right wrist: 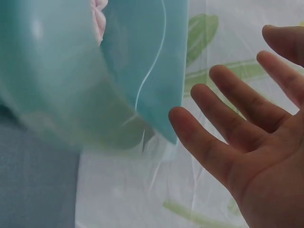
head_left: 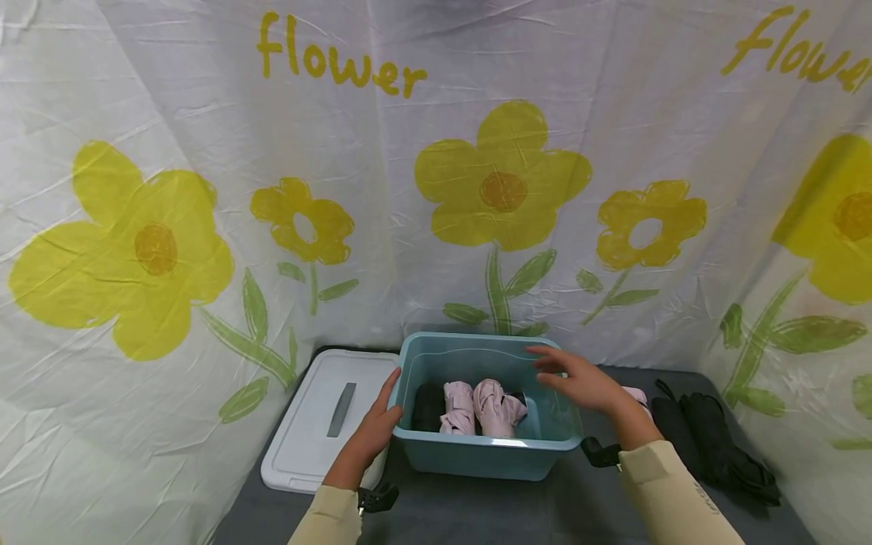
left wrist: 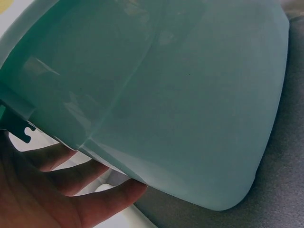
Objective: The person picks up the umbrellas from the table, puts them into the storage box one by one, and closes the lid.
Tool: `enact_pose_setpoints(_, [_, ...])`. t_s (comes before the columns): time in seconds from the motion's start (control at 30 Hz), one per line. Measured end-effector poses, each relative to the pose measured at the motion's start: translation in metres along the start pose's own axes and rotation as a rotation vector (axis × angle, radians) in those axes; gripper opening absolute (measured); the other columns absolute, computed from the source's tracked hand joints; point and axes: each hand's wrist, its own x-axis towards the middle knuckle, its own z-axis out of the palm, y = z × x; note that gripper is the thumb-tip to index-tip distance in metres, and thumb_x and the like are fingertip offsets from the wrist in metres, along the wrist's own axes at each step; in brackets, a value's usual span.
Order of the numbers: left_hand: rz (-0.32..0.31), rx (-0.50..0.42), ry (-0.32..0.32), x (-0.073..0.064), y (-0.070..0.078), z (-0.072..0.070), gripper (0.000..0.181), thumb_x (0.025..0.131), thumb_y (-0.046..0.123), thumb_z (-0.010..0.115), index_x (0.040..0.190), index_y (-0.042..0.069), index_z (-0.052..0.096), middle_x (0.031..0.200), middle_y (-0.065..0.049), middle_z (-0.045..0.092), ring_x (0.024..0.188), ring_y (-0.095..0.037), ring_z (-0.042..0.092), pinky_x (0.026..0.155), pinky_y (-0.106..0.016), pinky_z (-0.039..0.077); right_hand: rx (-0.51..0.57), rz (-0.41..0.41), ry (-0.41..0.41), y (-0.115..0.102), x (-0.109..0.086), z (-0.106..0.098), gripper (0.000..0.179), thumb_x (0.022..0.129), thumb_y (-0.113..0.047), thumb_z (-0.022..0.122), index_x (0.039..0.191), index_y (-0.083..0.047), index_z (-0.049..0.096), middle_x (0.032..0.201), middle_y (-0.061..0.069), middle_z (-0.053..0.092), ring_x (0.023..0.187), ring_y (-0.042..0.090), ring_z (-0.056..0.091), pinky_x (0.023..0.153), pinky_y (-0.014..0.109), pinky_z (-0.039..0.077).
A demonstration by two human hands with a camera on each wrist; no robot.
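A light blue plastic bin (head_left: pixel 477 460) stands on the dark table. Inside it lie two pink rolled fabric bundles (head_left: pixel 459 409) that look like folded umbrellas, with a black roll (head_left: pixel 428 407) on their left. My left hand (head_left: pixel 370 437) is at the bin's left side, its extended fingers (left wrist: pixel 116 199) right at the wall's edge in the left wrist view. Over the right end of the bin is my right hand (head_left: pixel 581 384), holding nothing. Its fingers (right wrist: pixel 232 123) are spread and apart from the bin in the right wrist view.
To the left is a white lid (head_left: pixel 306 424) with a grey handle. On the right, black folded umbrellas (head_left: pixel 715 443) lie on the table (head_left: pixel 490 507), near a pink item (head_left: pixel 636 395) partly hidden by my right wrist. A flower-printed curtain (head_left: pixel 388 151) hangs behind the bin.
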Motion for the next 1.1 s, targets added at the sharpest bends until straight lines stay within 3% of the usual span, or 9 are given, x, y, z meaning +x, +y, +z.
enact_pose_setpoints(0.53, [0.003,-0.008,-0.003,0.001,0.001,-0.001,0.073,0.091,0.011,0.039,0.156,0.033,0.013,0.162,-0.012,0.017,0.138,-0.042,0.030,0.098,-0.065,0.034,-0.006,0.033,0.092,0.018,-0.014,-0.008,0.049,0.099,-0.028,0.052,0.144,-0.010,0.045,0.140,0.022,0.051,0.126,0.041,0.051,0.095,0.056,0.046])
enact_pose_setpoints(1.1, [0.007,-0.017,-0.009,0.000,0.001,-0.001,0.074,0.090,0.012,0.039,0.156,0.033,0.012,0.162,-0.011,0.015,0.138,-0.041,0.030,0.097,-0.062,0.036,-0.029,0.147,0.175,0.048,-0.025,-0.008,0.045,0.099,-0.021,0.051,0.142,-0.007,0.048,0.137,0.021,0.055,0.124,0.042,0.053,0.092,0.056,0.047])
